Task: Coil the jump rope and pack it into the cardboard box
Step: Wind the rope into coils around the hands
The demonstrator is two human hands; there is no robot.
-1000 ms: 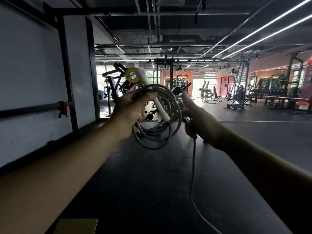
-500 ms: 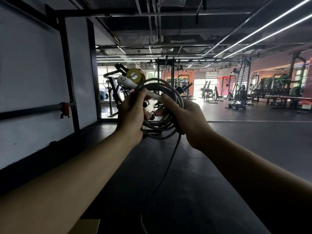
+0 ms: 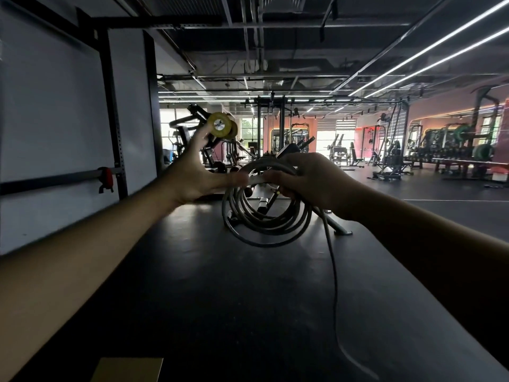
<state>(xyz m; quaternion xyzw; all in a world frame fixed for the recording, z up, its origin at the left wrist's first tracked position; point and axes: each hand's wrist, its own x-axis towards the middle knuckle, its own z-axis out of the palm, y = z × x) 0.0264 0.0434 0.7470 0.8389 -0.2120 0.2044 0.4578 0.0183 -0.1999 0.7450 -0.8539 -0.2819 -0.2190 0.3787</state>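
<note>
Near, at the bottom edge: a corner of the cardboard box on the dark floor, well apart from the rope. A loose tail of the jump rope trails down to the floor. Farther: the coil, half a second ago gripped by both hands, now hangs from the right hand, fingers clamped on its top. The left hand has let go, fingers spread apart, thumb just beside the loops. Coiling is judged unfinished; the tail remains.

Dark gym floor beneath my view.
A cardboard box flap lies at its near edge; the rope's loose tail trails onto it.
</note>
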